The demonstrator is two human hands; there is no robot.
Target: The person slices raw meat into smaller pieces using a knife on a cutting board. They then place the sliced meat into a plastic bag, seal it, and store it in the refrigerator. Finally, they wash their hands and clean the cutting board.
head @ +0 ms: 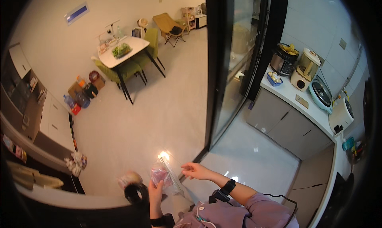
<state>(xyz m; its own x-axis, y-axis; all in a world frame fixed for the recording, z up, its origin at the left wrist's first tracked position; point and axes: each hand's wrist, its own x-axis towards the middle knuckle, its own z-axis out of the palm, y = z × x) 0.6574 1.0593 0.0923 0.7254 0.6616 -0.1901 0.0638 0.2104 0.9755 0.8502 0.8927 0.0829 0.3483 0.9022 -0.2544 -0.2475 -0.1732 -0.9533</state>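
Note:
My left hand (156,191) grips a clear plastic bag (161,175) low in the middle of the view. Something pinkish-red shows through the plastic, too blurred to name. My right hand (193,170) is held out beside the bag, apart from it, with its fingers loosely spread and nothing in them. Both hands are near the threshold of a black-framed glass sliding door (232,69). Below and left of the bag are a round black object (135,193) and a blurred pale bundle (130,179).
Right of the door, a white counter (286,93) holds a pressure cooker (283,61), a blender (306,69), a blue basket (274,79) and a phone (302,101). A dining table (135,44) with green chairs (152,46) stands beyond. Water jugs (82,99) and boxes line the left wall.

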